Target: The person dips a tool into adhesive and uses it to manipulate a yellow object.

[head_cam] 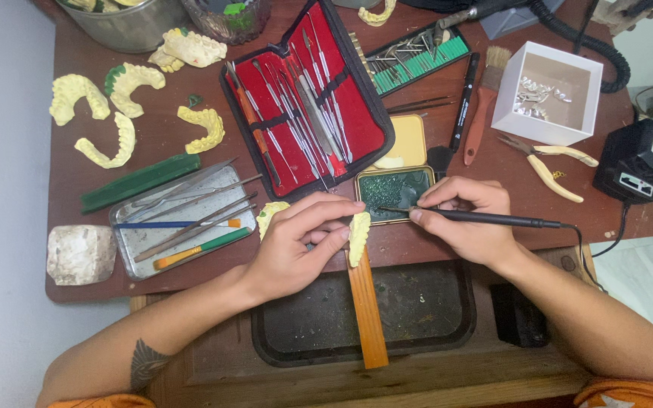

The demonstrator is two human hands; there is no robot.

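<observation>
On the brown bench (447, 245), a red instrument case (307, 98) lay open. The left hand (296, 245) gripped a yellow dental cast (359, 236) over the wooden peg (366, 313); the right hand (470, 219) pinched a black corded tool (493, 219), its tip apparently at the green wax tin (394, 193).
</observation>
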